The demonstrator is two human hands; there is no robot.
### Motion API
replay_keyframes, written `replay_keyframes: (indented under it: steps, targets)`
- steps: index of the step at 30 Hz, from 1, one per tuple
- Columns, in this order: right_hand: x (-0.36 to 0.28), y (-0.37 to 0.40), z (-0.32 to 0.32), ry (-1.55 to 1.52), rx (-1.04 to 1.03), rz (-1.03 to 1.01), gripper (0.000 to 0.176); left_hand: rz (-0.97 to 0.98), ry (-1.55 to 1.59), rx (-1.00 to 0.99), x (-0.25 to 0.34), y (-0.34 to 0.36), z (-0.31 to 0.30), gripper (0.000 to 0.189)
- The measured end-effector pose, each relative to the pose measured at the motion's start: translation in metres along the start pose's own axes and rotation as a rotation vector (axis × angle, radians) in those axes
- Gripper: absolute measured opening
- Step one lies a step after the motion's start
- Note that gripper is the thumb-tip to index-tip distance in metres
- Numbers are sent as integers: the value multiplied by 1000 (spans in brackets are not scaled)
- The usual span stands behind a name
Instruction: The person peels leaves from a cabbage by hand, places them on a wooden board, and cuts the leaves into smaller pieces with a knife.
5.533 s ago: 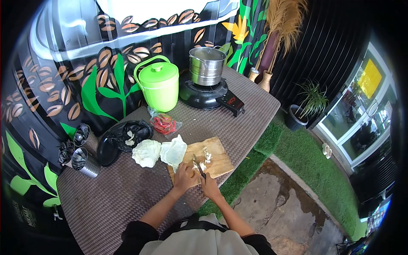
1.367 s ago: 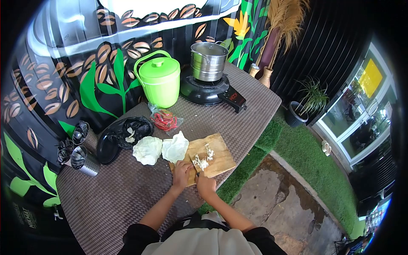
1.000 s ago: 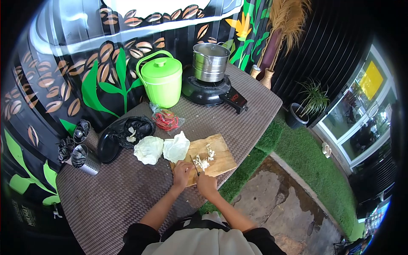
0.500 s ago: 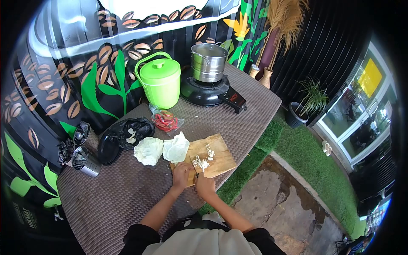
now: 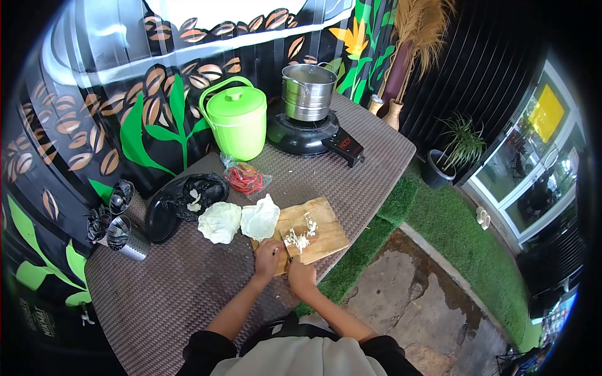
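Observation:
My right hand (image 5: pixel 303 276) is closed round the dark handle of a knife (image 5: pixel 290 257) at the near edge of the wooden cutting board (image 5: pixel 329 235). Just left of it, my left hand (image 5: pixel 268 255) rests on the board with fingers curled down; whatever they hold is hidden. The blade is mostly out of sight between the two hands. Finely chopped white pieces (image 5: pixel 300 240) lie in a loose heap on the board beyond the knife. Two pale cabbage leaves, one left (image 5: pixel 219 222) and one right (image 5: pixel 260 217), lie beside the board's far left corner.
A black plastic bag (image 5: pixel 204 191) holds scraps beside a black lid-like dish (image 5: pixel 162 216). Behind stand a lime-green lidded bucket (image 5: pixel 238 122), a bag of red chillies (image 5: pixel 245 178), and a steel pot (image 5: pixel 308 94) on a black stove (image 5: pixel 301 135). Metal cutlery holders (image 5: pixel 128 239) stand left.
Both hands stay at the same spot on the board, with only a very slight shift. The chopped pieces and leaves lie as before.

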State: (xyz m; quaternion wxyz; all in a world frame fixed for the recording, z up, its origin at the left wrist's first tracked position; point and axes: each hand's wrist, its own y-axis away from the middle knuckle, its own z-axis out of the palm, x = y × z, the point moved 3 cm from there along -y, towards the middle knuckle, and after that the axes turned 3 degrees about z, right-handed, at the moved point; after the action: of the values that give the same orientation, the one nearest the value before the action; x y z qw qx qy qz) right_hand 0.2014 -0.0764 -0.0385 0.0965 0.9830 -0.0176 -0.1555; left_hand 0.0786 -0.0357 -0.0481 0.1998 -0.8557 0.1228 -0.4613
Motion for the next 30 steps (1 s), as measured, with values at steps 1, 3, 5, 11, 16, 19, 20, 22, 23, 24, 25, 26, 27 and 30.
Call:
replay_keyframes:
  steps: [1,3,5,11,16,19,20,22,23,24,25,26,27,30]
  targets:
    - [1,-3,2,-2,-1,0,35,12,6,-4,-1,0,0,11]
    - [1,-9,-2,7,46,-46,35,41,1,5,-1,1,-1,11]
    - [5,-15,-14,10,28,-94,35,73,-2,11,2,1,-2,11]
    - [1,-3,-24,16,-34,-116,34,-7,31,22,2,0,-6,18]
    - [4,-8,1,4,12,-56,35,25,32,33,-5,0,-4,16]
    - [6,-17,-13,18,34,-123,33,-117,61,45,-2,0,-3,15]
    - [6,-15,-23,25,19,-152,31,-115,62,44,-2,-1,-2,15]
    - [7,-14,-27,34,1,-183,30,-135,39,68,-7,0,0,15]
    - [8,-12,-21,89,-11,-242,29,-136,41,68,-9,1,1,15]
    - [8,-8,-19,145,-22,-300,28,-150,49,73,-9,1,1,15]
    - [6,-4,-16,147,-22,-298,28,-164,57,78,-8,1,0,14]
    - [3,0,-13,96,36,-197,27,-164,58,77,-8,0,0,14]
    - [1,4,-11,44,94,-98,27,-151,41,59,-8,-1,-1,13]
    - [1,-2,2,41,115,-79,28,-134,15,46,-5,-2,-2,10]
